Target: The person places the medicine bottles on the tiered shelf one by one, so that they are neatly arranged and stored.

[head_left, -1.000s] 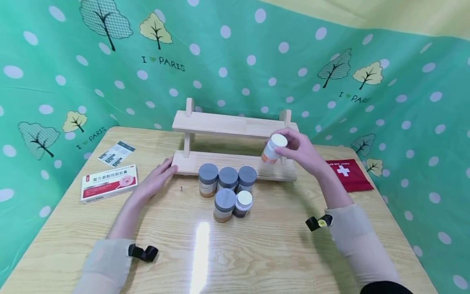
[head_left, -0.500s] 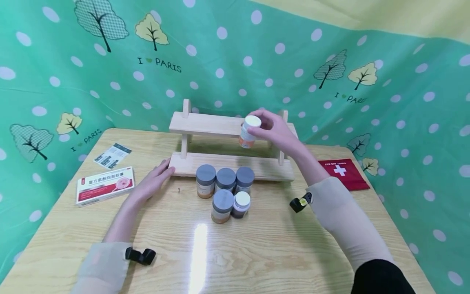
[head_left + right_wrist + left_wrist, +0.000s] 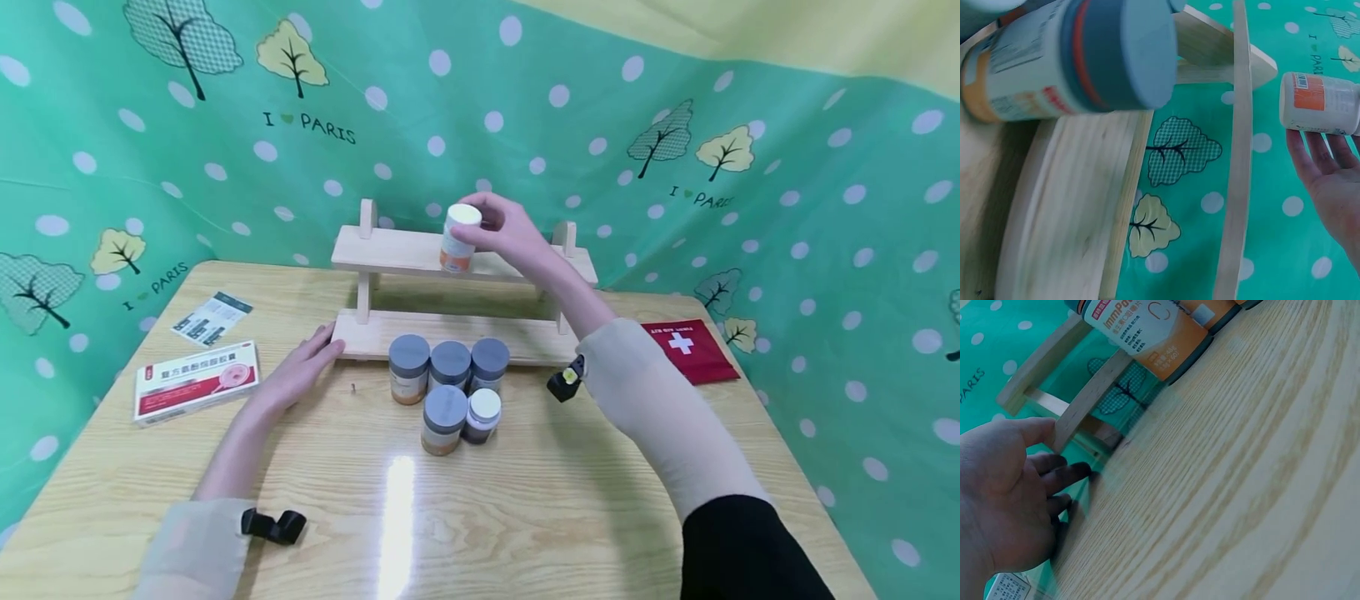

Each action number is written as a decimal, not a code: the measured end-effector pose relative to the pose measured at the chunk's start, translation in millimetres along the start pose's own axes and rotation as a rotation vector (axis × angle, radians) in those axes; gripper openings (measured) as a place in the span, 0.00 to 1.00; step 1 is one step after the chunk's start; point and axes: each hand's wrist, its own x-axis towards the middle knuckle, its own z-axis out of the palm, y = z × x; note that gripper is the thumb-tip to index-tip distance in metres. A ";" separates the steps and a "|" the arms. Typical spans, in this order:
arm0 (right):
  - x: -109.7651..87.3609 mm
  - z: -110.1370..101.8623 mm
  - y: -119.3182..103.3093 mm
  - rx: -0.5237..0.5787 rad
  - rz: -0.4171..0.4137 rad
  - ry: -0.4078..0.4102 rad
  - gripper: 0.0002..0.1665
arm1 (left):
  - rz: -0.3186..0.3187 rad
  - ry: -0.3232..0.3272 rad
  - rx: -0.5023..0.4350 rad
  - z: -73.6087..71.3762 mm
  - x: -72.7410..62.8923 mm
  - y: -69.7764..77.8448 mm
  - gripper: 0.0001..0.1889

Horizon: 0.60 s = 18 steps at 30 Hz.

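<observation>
Green dotted cloth (image 3: 412, 125) printed with trees hangs behind everything on my remote feed, and below it I see the wood-grain table (image 3: 555, 517). Towards its back stands a two-tier wooden rack (image 3: 378, 327). To its left I make out a red-and-white medicine box (image 3: 197, 379), to its right a red first-aid pouch (image 3: 697, 360). I watch the left hand (image 3: 298, 367) rest with relaxed fingers, its thumb touching the rack's lower left end, while the right hand (image 3: 510, 232) is up by the upper shelf (image 3: 397, 250). Four grey-lidded jars (image 3: 408, 356) cluster in front of the rack, a small white-capped bottle (image 3: 483, 408) just beside the nearest one. Among the smallest, a white bottle with an orange label (image 3: 457, 239) sits pinched between the right hand's thumb and fingers, clear of the upper shelf
</observation>
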 end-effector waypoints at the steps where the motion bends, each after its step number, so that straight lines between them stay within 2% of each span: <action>1: 3.9 2.2 -0.8 -0.006 -0.001 -0.004 0.21 | 0.001 0.000 -0.003 -0.9 -0.4 -0.4 0.44; 10: 31.4 17.6 -8.9 0.012 -0.026 -0.017 0.21 | -0.004 -0.004 -0.013 -3.0 -1.0 -1.8 0.43; 18: 52.1 22.6 -10.0 0.021 0.063 0.025 0.24 | 0.004 -0.002 -0.014 -0.8 3.1 -3.5 0.43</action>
